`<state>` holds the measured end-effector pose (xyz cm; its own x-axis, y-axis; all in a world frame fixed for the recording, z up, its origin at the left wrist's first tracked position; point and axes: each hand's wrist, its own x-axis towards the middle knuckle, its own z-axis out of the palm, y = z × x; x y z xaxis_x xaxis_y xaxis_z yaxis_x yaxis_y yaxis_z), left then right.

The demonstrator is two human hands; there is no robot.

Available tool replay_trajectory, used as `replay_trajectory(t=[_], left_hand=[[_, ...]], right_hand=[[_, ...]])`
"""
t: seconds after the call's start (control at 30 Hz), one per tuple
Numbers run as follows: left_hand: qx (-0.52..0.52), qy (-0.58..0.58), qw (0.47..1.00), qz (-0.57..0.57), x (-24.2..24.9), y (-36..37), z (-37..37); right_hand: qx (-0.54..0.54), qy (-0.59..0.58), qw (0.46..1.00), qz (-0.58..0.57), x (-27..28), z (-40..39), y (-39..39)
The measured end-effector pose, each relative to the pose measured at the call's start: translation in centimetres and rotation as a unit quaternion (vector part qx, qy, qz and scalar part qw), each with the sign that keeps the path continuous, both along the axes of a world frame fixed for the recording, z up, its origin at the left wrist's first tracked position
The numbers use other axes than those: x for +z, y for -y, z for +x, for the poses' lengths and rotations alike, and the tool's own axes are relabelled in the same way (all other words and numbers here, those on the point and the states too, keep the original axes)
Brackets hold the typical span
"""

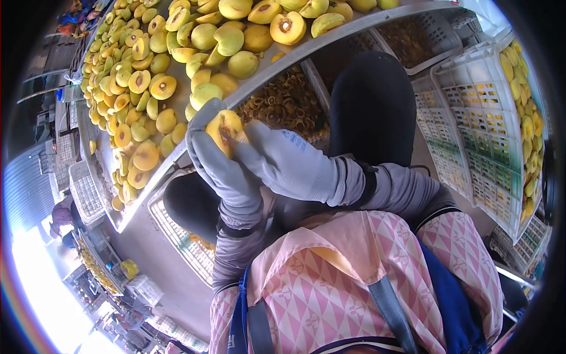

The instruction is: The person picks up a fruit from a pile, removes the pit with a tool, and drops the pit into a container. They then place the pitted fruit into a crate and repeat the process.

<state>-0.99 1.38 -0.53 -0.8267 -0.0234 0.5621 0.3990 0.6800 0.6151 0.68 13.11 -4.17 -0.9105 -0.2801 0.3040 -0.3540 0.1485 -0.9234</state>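
Both my hands are in grey-white work gloves and meet in front of the table edge. In my left hand (213, 162) lies a yellow peach half (224, 131), its cut face turned up and its brownish centre showing. My left fingers wrap around its outer side. My right hand (289, 159) is closed, its fingertips against the cut face near the centre. What the right fingers grip, if anything, is hidden. Many yellow-green peach halves (163, 87) are heaped on the metal table (259, 79) just beyond my hands.
Under the table edge, a crate holds brown ring-like scraps (289, 103). Tall white plastic crates (480, 118) with yellow fruit stand at the right. Another white crate (177, 227) is on the floor by my knee. At the far left, a person (62, 218) is near another fruit table.
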Motion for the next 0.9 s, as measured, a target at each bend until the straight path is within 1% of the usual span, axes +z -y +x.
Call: replay_trajectory(t=[0.1,0.17,0.2,0.27,0.33,0.37,0.43,0.47,0.5,0.53,0.57,0.6,0.63,0.7,0.73,0.77,0.8,0.83,0.9], left_hand=[[-0.008,-0.033,0.999,-0.043,0.1,0.2,-0.2],[0.001,-0.03,0.997,-0.074,-0.5,0.9,-0.2],[0.004,-0.028,0.995,-0.091,-1.0,1.3,-0.1],[0.022,-0.06,0.986,-0.152,-1.6,2.1,0.0],[0.022,-0.036,0.996,-0.078,-2.4,2.5,0.1],[0.013,0.004,1.0,0.027,-2.9,2.6,0.0],[-0.009,0.047,0.994,0.1,-3.0,3.0,-0.2],[-0.022,0.051,0.996,0.067,-2.8,3.4,-0.3],[-0.037,0.081,0.991,0.101,-2.6,3.6,-0.3],[-0.05,0.11,0.984,0.135,-2.4,3.7,-0.3],[-0.064,0.164,0.956,0.233,-1.9,3.6,-0.1],[-0.077,0.216,0.916,0.33,-1.5,3.5,0.1],[-0.08,0.195,0.931,0.297,-1.2,3.3,0.2],[-0.086,0.151,0.958,0.23,-0.7,2.7,0.2],[-0.075,0.128,0.963,0.227,-1.0,2.5,0.3],[-0.064,0.104,0.967,0.224,-1.6,2.3,0.4],[-0.064,0.093,0.967,0.23,-1.8,2.3,0.4],[-0.064,0.082,0.966,0.235,-1.9,2.2,0.4],[-0.085,0.083,0.958,0.263,-1.9,2.2,0.3]], right_hand=[[-0.007,-0.061,0.998,-0.015,-0.1,-0.1,0.1],[-0.007,-0.071,0.997,-0.016,0.0,-0.3,-0.1],[-0.003,-0.058,0.998,-0.007,0.0,-0.3,-0.2],[-0.003,-0.036,0.999,-0.005,0.0,-0.2,-0.3],[-0.009,-0.02,1.0,-0.018,0.2,-0.1,-0.2],[-0.005,-0.03,1.0,-0.006,0.4,-0.2,-0.3],[0.004,-0.048,0.999,0.018,0.6,-0.3,-0.6],[0.006,-0.052,0.998,0.021,0.6,-0.3,-0.7],[0.008,-0.056,0.998,0.024,0.6,-0.3,-0.9],[0.01,-0.059,0.998,0.027,0.6,-0.3,-0.9],[0.014,-0.061,0.998,0.022,0.5,-0.3,-0.9],[0.019,-0.062,0.998,0.018,0.1,-0.4,-0.8],[0.024,-0.063,0.998,0.013,-0.3,-0.4,-0.6],[-0.01,-0.164,0.986,-0.016,-1.1,-1.2,0.9],[0.035,-0.079,0.994,-0.063,-1.0,-1.1,0.8],[0.069,0.008,0.992,-0.11,-0.9,-1.1,0.7],[0.161,0.23,0.942,-0.182,1.5,-1.1,-0.9],[0.243,0.437,0.832,-0.242,3.1,-1.1,-2.0],[0.269,0.487,0.794,-0.243,3.7,-1.5,-2.9]])
